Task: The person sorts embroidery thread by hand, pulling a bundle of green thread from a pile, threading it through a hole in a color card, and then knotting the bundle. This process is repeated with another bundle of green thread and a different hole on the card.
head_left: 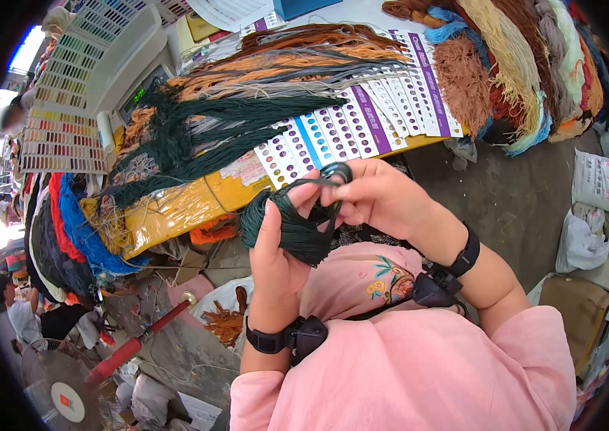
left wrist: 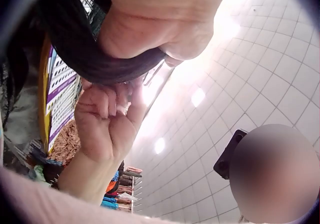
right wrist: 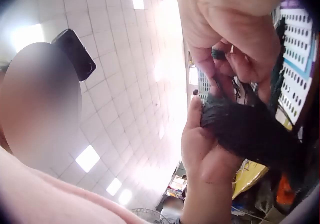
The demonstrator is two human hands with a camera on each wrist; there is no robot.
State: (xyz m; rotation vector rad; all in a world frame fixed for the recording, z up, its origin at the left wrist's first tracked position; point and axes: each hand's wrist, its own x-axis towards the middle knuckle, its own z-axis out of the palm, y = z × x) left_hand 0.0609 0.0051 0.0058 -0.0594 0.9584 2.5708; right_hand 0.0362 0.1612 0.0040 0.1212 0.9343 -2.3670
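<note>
A thick skein of dark green thread point(head_left: 286, 228) lies across my left hand point(head_left: 276, 251), whose fingers and thumb grip it; in the right wrist view the dark skein point(right wrist: 245, 129) fills that palm. My right hand point(head_left: 383, 194) is at the skein's upper end, thumb and fingers pinching a looped strand of the same thread point(head_left: 333, 172). In the left wrist view the right hand point(left wrist: 107, 119) shows curled fingers just beyond the dark bundle point(left wrist: 100, 66). More dark green thread point(head_left: 247, 111) is spread on the table behind both hands.
Ahead, the yellow-edged table point(head_left: 175, 219) carries orange and grey threads point(head_left: 276, 57) and colour cards point(head_left: 351, 129). Skeins hang at the right point(head_left: 505, 65) and left point(head_left: 67, 223). A fan point(head_left: 67, 399) stands lower left; white bags point(head_left: 583, 241) sit at the right.
</note>
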